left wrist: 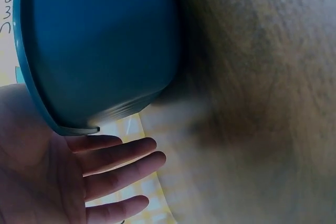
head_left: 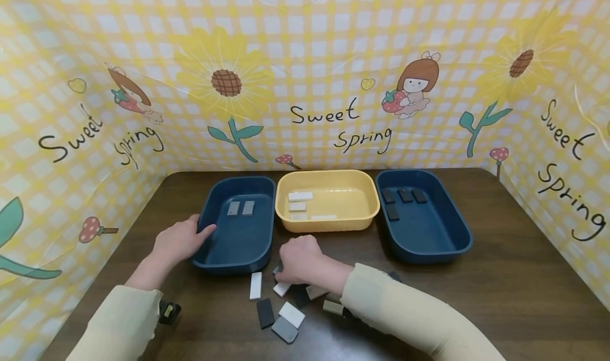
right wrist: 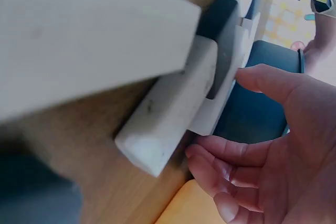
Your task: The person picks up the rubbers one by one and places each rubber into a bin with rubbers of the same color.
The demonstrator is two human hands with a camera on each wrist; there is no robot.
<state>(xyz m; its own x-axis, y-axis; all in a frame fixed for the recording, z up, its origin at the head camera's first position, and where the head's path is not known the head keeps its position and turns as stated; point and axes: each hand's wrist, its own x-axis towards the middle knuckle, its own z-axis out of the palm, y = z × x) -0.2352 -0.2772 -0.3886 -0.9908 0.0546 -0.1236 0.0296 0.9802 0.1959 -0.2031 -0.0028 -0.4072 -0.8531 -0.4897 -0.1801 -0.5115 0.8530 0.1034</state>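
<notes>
My left hand (head_left: pixel 178 242) rests at the left side of a blue tray (left wrist: pixel 100 40), thumb over the rim and the other fingers straight along the outside. Two grey tiles (head_left: pixel 248 208) lie in that tray. Over a loose group of tiles on the table, my right hand (head_left: pixel 302 258) pinches a pale grey tile (right wrist: pixel 207 116) between thumb and index finger; the hand partly covers it in the head view. Beside it lie a white tile (head_left: pixel 282 288), another white tile (head_left: pixel 256 286) and a black tile (head_left: pixel 265 313). The right forearm hides part of the group.
A yellow tray (head_left: pixel 352 225) with several white tiles stands in the middle at the back. Right of it, another blue tray (head_left: pixel 429 252) holds several black tiles. Nearer me, a white tile (head_left: pixel 292 315) touches a grey one (head_left: pixel 285 330). A patterned cloth (head_left: pixel 305 75) encloses the table.
</notes>
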